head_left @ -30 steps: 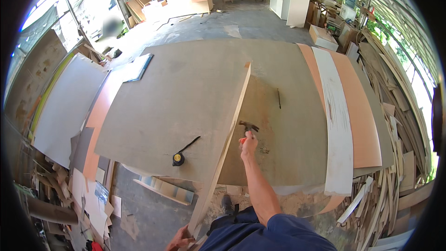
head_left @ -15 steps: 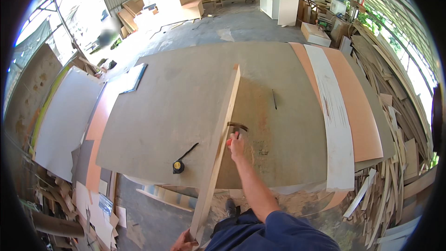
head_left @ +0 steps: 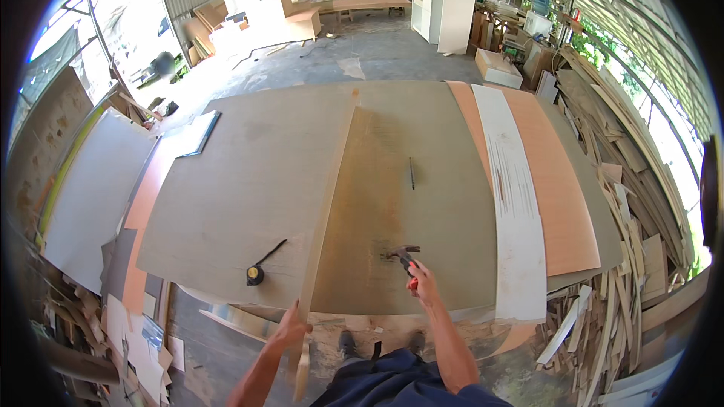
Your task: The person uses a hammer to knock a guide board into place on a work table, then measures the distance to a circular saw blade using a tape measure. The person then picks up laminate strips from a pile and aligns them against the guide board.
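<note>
A long, narrow wooden strip [head_left: 332,200] lies lengthwise across a large brown-grey panel [head_left: 219,188], its near end sticking out past the panel's front edge. My left hand [head_left: 289,328] is closed round the strip just beyond that edge. My right hand [head_left: 422,285] grips a claw hammer [head_left: 403,255] by its red and black handle. The hammer head hangs over the panel, to the right of the strip and apart from it. Left of the strip lies a black and yellow tape measure [head_left: 255,276] with its strap stretched out. A thin dark pen or pencil [head_left: 412,173] rests on the panel farther off.
A white strip [head_left: 514,203] and an orange-pink sheet [head_left: 554,181] cover the panel's right side. Scrap wood [head_left: 622,286] is heaped at the far right. White boards [head_left: 102,188] lie on the left. A white cabinet [head_left: 445,16] stands at the back.
My right hand and the hammer have moved away from the strip, rightward and nearer to me. My left hand has come forward along the strip. The whole view has shifted slightly.
</note>
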`<state>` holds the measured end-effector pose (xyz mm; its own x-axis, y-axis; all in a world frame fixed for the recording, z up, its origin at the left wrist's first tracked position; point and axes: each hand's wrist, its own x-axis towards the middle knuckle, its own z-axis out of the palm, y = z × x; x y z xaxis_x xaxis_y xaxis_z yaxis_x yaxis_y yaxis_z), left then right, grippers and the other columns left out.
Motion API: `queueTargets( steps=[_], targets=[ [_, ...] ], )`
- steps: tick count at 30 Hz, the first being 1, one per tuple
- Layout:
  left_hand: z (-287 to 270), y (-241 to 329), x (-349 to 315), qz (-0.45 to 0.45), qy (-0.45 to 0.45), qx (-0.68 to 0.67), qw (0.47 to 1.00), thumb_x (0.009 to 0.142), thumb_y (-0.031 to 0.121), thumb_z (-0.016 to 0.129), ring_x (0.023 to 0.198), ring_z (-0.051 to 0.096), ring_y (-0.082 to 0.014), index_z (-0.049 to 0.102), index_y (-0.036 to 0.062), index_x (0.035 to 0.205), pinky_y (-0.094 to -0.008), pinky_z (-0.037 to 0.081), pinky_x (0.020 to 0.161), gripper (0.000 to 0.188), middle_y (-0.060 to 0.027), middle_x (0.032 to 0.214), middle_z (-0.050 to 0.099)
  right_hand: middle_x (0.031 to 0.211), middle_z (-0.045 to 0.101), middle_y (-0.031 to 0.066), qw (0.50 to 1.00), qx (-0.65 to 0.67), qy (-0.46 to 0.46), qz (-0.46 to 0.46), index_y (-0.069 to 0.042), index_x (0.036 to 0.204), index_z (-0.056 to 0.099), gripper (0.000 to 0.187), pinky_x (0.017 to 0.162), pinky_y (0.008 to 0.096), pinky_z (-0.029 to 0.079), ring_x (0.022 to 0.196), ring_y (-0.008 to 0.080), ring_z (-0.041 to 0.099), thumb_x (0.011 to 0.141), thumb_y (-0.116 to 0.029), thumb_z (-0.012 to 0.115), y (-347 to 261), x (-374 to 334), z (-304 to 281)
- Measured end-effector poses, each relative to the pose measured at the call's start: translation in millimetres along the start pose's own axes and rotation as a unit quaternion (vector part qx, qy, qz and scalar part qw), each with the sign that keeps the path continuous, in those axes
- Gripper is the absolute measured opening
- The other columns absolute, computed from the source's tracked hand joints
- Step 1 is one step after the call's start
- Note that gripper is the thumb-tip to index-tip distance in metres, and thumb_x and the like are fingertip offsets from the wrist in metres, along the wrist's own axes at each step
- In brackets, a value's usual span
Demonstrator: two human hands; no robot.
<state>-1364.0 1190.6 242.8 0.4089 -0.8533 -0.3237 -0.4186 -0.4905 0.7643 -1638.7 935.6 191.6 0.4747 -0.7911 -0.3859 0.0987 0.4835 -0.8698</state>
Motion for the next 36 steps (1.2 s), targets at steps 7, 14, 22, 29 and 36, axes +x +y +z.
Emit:
queueTargets(
  steps=[7, 14, 22, 29, 36],
  targets=[
    [107, 82, 80, -0.06, 0.086, 0.122, 0.987, 0.065, 0.0, 0.067, 0.14, 0.014, -0.0415, 0.016, 0.0032, 0.145, -0.0576, 0.018, 0.11, 0.095, -0.0255, 0.149, 0.019, 0.06, 0.051, -0.0011, 0.993, -0.042, 0.096, -0.053, -0.005, 0.132, 0.049, 0.047, 0.036, 0.0198, 0.032, 0.043, 0.0068, 0.048, 0.089, -0.023, 0.055, -31, -65, -102],
    [163, 80, 78, -0.068, 0.114, 0.304, 0.943, 0.071, 0.015, 0.065, 0.141, -0.006, -0.0461, 0.014, 0.0035, 0.148, -0.0638, -0.006, 0.108, 0.093, -0.0273, 0.153, 0.003, 0.063, 0.049, -0.0015, 0.986, -0.038, 0.144, -0.079, -0.004, 0.131, 0.049, 0.043, 0.038, 0.0195, 0.033, 0.046, 0.0068, 0.049, 0.091, -0.02, 0.053, -48, -111, -157],
    [130, 82, 45, -0.076, 0.144, 0.177, 0.971, 0.064, 0.041, 0.077, 0.14, 0.009, -0.0429, 0.017, 0.0033, 0.147, -0.0572, 0.011, 0.11, 0.109, -0.0301, 0.149, 0.012, 0.057, 0.047, 0.0001, 0.991, 0.012, 0.12, -0.055, -0.005, 0.13, 0.05, 0.042, 0.037, 0.0196, 0.029, 0.043, 0.0069, 0.043, 0.091, -0.022, 0.053, -33, -128, -150],
    [129, 85, 44, -0.111, 0.15, 0.242, 0.952, 0.057, 0.05, 0.081, 0.116, 0.042, -0.0355, 0.025, 0.0045, 0.142, -0.0468, 0.034, 0.098, 0.112, -0.0212, 0.122, 0.045, 0.06, 0.045, -0.0008, 0.985, 0.096, 0.131, -0.054, -0.005, 0.129, 0.051, 0.041, 0.036, 0.0205, 0.029, 0.043, 0.0073, 0.042, 0.092, -0.023, 0.053, -7, -104, -114],
    [130, 77, 43, -0.036, 0.161, 0.183, 0.969, 0.063, 0.047, 0.078, 0.116, 0.039, -0.0372, 0.03, 0.0025, 0.139, -0.0461, 0.03, 0.101, 0.1, -0.0228, 0.121, 0.044, 0.06, 0.049, -0.0001, 0.99, 0.063, 0.114, -0.055, -0.006, 0.128, 0.053, 0.039, 0.038, 0.0195, 0.03, 0.047, 0.0066, 0.047, 0.092, -0.023, 0.053, -1, -85, -92]
  ],
)
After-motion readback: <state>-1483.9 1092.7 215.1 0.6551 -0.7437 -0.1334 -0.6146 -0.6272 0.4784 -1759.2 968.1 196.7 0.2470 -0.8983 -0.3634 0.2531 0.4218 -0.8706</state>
